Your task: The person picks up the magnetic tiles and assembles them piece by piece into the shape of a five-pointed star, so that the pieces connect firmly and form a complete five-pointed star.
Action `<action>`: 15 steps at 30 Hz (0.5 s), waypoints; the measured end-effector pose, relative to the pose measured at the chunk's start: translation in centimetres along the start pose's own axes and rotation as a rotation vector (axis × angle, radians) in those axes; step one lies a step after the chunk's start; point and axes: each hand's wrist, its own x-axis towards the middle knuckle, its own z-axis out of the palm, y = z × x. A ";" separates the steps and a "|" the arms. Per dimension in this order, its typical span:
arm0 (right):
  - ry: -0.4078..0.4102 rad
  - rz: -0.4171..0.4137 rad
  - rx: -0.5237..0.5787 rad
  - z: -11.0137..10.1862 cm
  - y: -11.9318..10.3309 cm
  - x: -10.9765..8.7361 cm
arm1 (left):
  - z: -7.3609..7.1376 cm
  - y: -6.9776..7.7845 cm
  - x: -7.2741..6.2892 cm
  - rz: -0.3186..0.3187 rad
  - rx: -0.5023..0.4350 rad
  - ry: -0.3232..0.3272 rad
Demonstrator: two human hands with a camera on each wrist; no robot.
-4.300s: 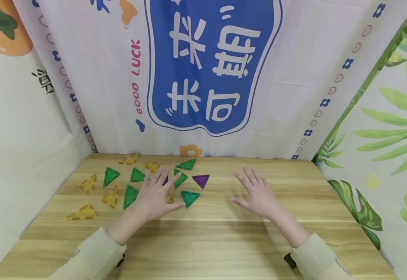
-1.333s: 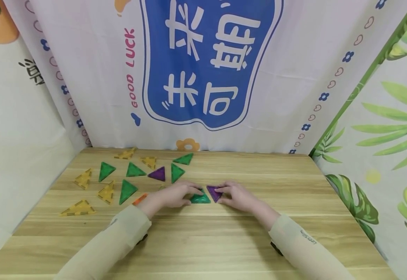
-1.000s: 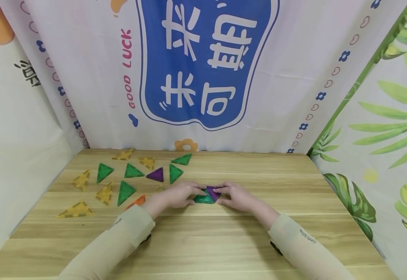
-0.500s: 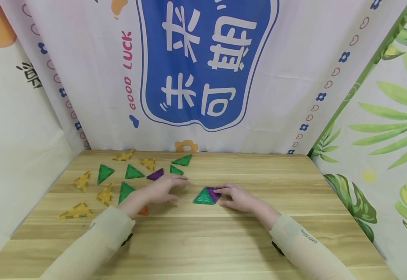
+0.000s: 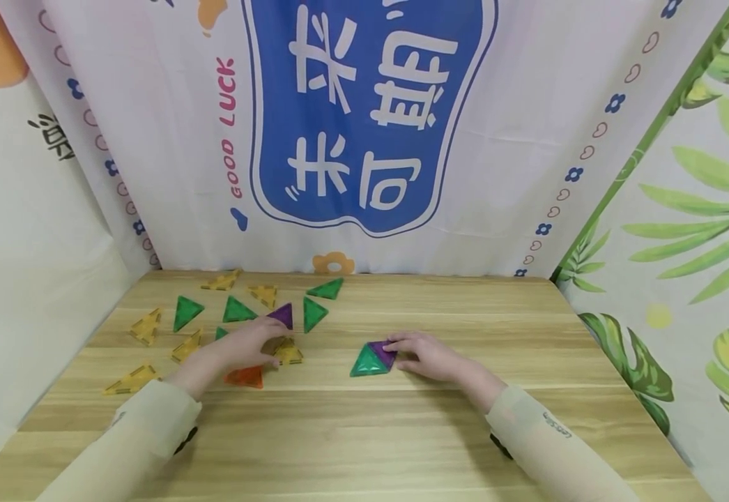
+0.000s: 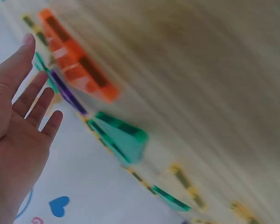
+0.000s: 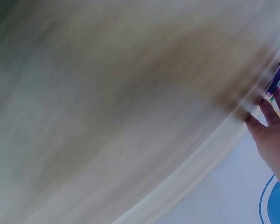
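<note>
My right hand (image 5: 427, 357) holds a purple triangular magnetic tile (image 5: 382, 353) by its right side, flat on the table. Along its left edge, that tile meets a teal-green triangular tile (image 5: 369, 362). My left hand (image 5: 248, 345) is over the scattered tiles on the left, its fingers spread and lightly bent. Near its fingertips lie a yellow triangular tile (image 5: 289, 353) and another purple tile (image 5: 283, 315). An orange tile (image 5: 245, 377) sits just below the hand. In the left wrist view, nothing is in the left hand (image 6: 18, 121). The right wrist view shows only part of the right hand (image 7: 275, 135).
Several more green tiles (image 5: 187, 313) and yellow tiles (image 5: 146, 326) lie flat on the left part of the wooden table (image 5: 364, 439). A printed cloth (image 5: 496, 230) hangs along the table's back edge.
The green and purple tiles were brought together edge to edge. My left hand then let go of the green tile and moved left. The joined tiles have turned slightly under my right hand.
</note>
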 end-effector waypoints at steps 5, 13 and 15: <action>-0.030 -0.018 0.030 -0.1 0.4 -0.2 | 0.3 -0.6 -0.6 0.035 -0.017 0.022; -0.027 0.037 0.051 -0.2 0.4 -0.1 | 0.6 -0.6 -0.3 0.074 0.016 0.038; -0.007 0.065 0.036 -0.1 0.1 -0.2 | 0.7 -0.4 -0.1 0.091 0.038 0.037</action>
